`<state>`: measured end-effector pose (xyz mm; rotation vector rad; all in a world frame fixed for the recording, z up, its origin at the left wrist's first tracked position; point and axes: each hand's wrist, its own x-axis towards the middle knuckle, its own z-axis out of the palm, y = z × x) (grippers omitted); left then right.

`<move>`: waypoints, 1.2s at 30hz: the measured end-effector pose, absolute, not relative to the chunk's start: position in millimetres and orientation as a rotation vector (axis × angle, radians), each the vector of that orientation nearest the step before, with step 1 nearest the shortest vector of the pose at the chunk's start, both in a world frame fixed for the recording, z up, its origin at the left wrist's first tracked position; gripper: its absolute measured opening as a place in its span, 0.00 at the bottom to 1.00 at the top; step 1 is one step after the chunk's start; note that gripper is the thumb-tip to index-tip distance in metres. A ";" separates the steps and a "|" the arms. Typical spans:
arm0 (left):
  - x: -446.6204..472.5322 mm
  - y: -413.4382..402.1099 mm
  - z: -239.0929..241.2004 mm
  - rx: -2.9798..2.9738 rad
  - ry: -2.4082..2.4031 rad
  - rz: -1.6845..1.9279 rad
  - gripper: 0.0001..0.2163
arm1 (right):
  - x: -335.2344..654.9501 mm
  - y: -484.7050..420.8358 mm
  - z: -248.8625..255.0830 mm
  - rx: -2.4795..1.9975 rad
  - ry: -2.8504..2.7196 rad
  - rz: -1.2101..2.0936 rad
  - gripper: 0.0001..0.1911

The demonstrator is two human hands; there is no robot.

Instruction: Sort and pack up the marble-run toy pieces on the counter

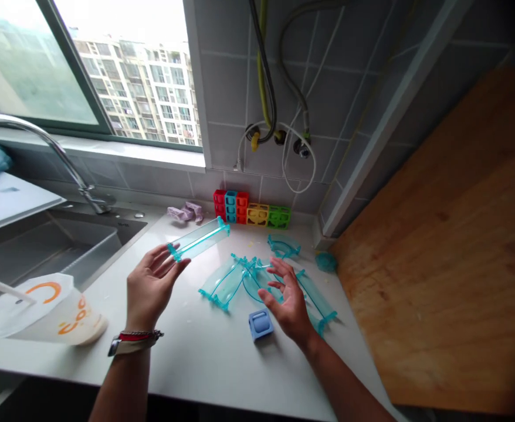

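Observation:
My left hand holds one end of a straight clear teal track piece at the fingertips, lifted above the white counter. My right hand hovers palm-in with fingers spread, holding nothing, just over a pile of teal track pieces lying on the counter. A small blue cube block sits right below that hand. A curved teal piece lies farther back.
A row of red, blue, yellow and green blocks stands against the tiled wall. A sink with a faucet is at left, a lidded cup with straw on its side near the front. A wooden board fills the right. A small teal round piece lies near it.

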<state>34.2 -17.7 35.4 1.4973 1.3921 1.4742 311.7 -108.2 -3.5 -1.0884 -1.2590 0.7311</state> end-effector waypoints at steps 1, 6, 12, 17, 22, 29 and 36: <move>31.6 -13.1 26.8 1.455 1.445 1.477 0.30 | 310.9 -109.1 -2.9 -1.097 -1.300 0.714 0.29; 14.3 -5.1 -15.7 1.427 1.683 1.405 0.30 | 305.9 -114.0 2.3 -1.044 -1.509 0.719 0.17; -1.9 -2.3 -40.5 1.503 1.833 1.271 0.29 | 298.4 -121.4 6.4 -0.964 -1.701 0.698 0.16; -0.4 -3.5 -43.3 1.578 1.941 1.187 0.34 | 291.3 -123.2 3.2 -0.930 -1.734 0.688 0.15; 20.8 -41.1 -21.1 1.759 1.921 1.334 0.35 | 286.3 -123.6 0.6 -0.924 -1.763 0.626 0.13; 73.4 -51.0 16.4 2.326 1.553 0.782 0.13 | 286.1 -120.0 -3.3 -0.942 -1.775 0.558 0.07; 109.3 1.3 15.6 2.354 1.686 0.429 0.08 | 283.0 -118.4 -6.0 -0.912 -1.731 0.547 0.07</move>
